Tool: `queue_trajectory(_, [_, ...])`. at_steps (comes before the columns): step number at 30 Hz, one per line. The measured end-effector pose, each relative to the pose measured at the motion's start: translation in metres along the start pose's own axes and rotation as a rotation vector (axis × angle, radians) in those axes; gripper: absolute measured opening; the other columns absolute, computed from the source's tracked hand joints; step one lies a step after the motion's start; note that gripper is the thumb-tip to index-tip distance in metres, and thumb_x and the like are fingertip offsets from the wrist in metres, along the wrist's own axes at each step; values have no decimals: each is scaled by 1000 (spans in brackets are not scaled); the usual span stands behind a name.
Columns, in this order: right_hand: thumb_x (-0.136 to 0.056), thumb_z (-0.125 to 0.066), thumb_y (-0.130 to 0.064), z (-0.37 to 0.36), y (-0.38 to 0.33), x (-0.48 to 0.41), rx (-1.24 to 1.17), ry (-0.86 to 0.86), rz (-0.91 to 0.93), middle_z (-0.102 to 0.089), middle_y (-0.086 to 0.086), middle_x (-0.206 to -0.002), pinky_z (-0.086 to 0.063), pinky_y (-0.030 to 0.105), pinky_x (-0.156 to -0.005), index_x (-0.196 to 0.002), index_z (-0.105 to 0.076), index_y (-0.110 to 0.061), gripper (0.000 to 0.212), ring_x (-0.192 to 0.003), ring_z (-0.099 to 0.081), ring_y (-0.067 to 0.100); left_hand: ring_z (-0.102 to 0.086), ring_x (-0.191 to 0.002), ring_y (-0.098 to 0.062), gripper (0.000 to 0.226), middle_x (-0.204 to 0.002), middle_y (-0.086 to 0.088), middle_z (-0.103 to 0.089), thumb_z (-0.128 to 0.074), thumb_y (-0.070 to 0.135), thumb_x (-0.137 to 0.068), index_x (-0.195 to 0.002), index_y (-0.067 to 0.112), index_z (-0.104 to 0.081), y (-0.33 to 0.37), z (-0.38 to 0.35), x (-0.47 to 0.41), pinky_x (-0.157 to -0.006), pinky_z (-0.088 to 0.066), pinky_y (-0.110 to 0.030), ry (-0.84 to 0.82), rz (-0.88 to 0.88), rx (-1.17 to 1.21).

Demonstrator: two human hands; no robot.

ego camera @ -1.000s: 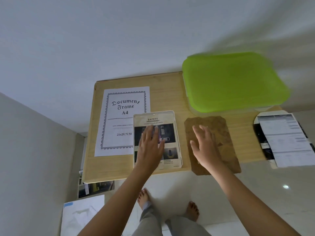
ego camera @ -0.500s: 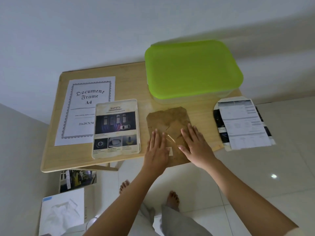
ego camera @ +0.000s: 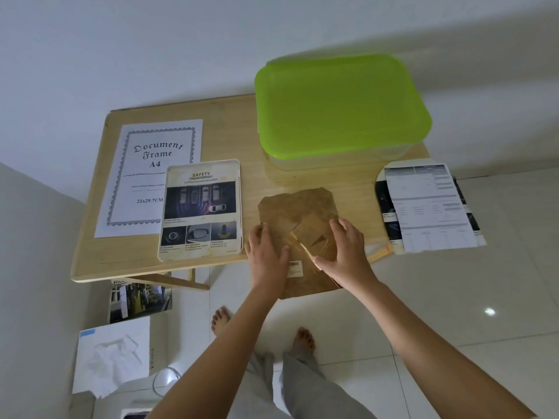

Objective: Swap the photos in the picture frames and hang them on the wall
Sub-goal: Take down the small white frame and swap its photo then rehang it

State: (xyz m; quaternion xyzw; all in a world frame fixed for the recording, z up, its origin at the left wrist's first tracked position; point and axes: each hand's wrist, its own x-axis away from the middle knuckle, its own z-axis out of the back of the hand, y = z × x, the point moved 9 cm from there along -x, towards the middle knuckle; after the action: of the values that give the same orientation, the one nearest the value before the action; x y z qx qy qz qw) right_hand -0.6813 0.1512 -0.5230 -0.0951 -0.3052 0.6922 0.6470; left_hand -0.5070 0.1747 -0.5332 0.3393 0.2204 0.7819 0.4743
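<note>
Overhanging the table's (ego camera: 236, 137) near edge: brown fibreboard frame back (ego camera: 298, 207). Left hand (ego camera: 266, 258) at its left side, grip unclear; right hand (ego camera: 348, 252) pressing flat, fingers spread. Beyond, toward the far-right corner: lime-green lidded plastic box (ego camera: 338, 107).

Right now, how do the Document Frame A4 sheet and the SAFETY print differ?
The Document Frame A4 sheet is white with black text and an ornate border; the SAFETY print is cream with car photos. The sheet is larger. The print overlaps the sheet's near right corner. Both lie flat on the table.
</note>
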Motion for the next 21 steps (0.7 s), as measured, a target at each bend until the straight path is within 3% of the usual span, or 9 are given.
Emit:
queue_trajectory(6, [-75, -74, -28, 6, 9, -7, -164, 10, -62, -19, 5, -146, -27, 23, -97, -146, -16, -14, 93, -135, -17, 20, -29, -127, -23, 70, -134, -6, -32, -66, 17, -81, -141, 17, -30, -6, 4, -8, -109, -29, -40, 17, 116, 204])
queue_trajectory(10, [-74, -76, -20, 10, 22, -12, -293, 50, -137, -26, 6, -141, -31, 22, -97, -145, -22, -15, 89, -132, -28, 20, -36, -123, -23, 69, -127, -4, -36, -65, 14, -82, -142, 20, -33, -8, 5, -9, -105, -37, -42, 29, 153, 301])
queue_trajectory(14, [-73, -76, -12, 10, 30, -12, -419, 84, -199, -30, 7, -135, -33, 17, -90, -144, -26, -18, 88, -124, -36, 19, -49, -104, -16, 62, -111, 4, -37, -66, 9, -82, -138, 20, -41, -6, 9, -10, -94, -47, -31, 52, 141, 389])
queue_trajectory(21, [-72, -77, -10, 18, 31, -11, -527, 173, -252, -37, 8, -130, -38, 20, -85, -142, -30, -21, 85, -105, -43, 13, -54, -105, -18, 60, -114, 5, -43, -66, 7, -82, -134, 26, -45, 9, 14, -17, -89, -52, -33, 50, 75, 484])
